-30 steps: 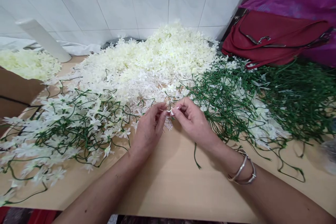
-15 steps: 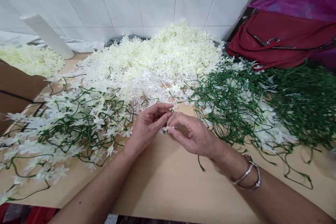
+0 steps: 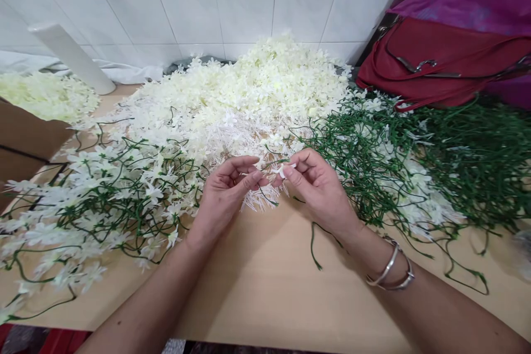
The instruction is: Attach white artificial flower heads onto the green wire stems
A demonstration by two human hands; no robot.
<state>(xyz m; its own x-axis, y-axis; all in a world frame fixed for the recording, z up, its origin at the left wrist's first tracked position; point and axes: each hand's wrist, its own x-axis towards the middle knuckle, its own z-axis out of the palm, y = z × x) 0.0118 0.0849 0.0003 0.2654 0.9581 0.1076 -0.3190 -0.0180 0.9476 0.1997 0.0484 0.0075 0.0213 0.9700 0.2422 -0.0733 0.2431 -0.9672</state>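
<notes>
My left hand [image 3: 226, 193] and my right hand [image 3: 321, 188] meet over the middle of the wooden table [image 3: 269, 293], fingers pinched. The right fingers pinch a small white flower piece [image 3: 286, 168] on a thin green stem [image 3: 317, 235] that trails down past the wrist. The left fingertips close on a small white part beside it, too small to name. Just behind the hands lies a large heap of loose cream-white flowers [image 3: 249, 94]. Two metal bangles [image 3: 392, 271] circle my right wrist.
Green stems fitted with white flowers [image 3: 116, 193] spread on the left. A tangle of green stems [image 3: 415, 160] covers the right. A red handbag [image 3: 440, 61] and purple cloth sit at the back right, a white tube [image 3: 70, 58] and a brown box [image 3: 25, 141] at the left.
Both hands rose slightly toward the flower heap and parted a little. The right hand turned so the white flower piece and its green stem show between its fingers.
</notes>
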